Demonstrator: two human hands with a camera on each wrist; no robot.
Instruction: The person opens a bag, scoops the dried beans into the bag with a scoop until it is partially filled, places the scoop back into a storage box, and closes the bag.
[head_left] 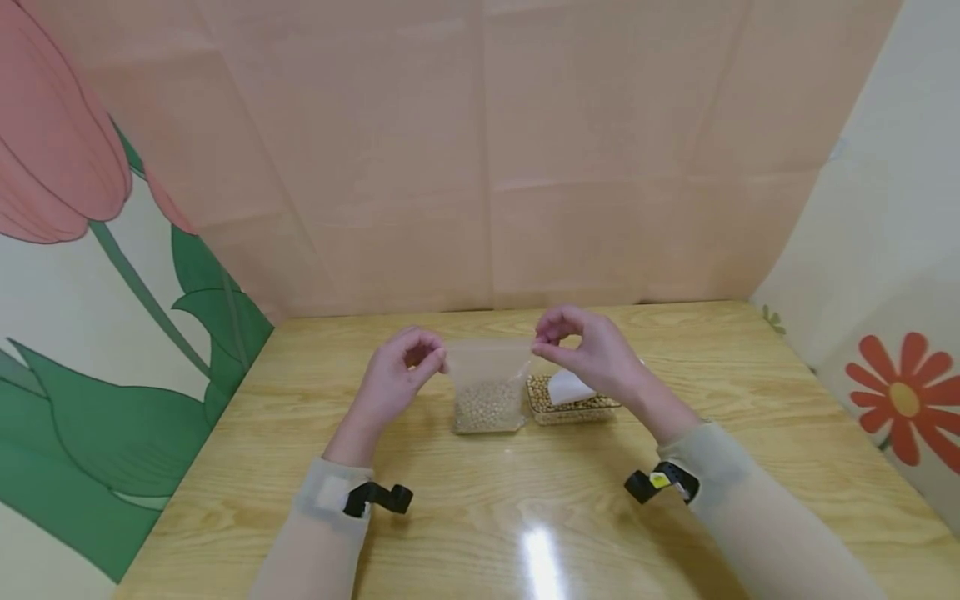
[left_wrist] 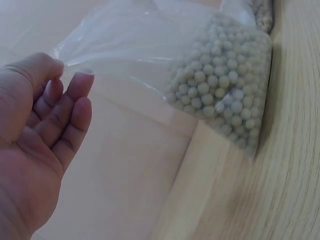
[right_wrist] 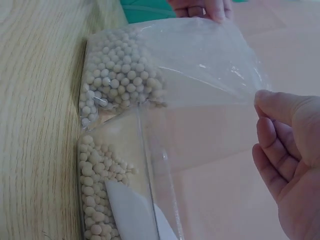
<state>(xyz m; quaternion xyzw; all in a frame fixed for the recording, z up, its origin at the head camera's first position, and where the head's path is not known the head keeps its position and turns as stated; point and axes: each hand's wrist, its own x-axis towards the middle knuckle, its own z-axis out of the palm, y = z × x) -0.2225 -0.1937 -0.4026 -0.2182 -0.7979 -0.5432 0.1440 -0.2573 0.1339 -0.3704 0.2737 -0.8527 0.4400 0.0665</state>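
A clear plastic zip bag (head_left: 489,405) stands upright on the table, its lower half filled with small round beige balls (left_wrist: 217,82). My left hand (head_left: 405,367) pinches the bag's upper left corner between thumb and fingertips. At the upper right corner, my right hand (head_left: 588,346) pinches the plastic the same way. Between the two hands the upper part of the bag (right_wrist: 210,55) is stretched flat and holds no balls. Right beside the bag, under my right hand, is a clear rectangular container (head_left: 573,414) of similar balls, with a white, smooth, thin-edged piece (head_left: 567,387) lying in it.
The wooden table (head_left: 465,517) runs back to a pink cloth backdrop (head_left: 487,167). A wall painted with tulips (head_left: 67,125) borders the left side, and one with a red flower (head_left: 903,400) the right. Each wrist wears a black camera strap (head_left: 378,497).
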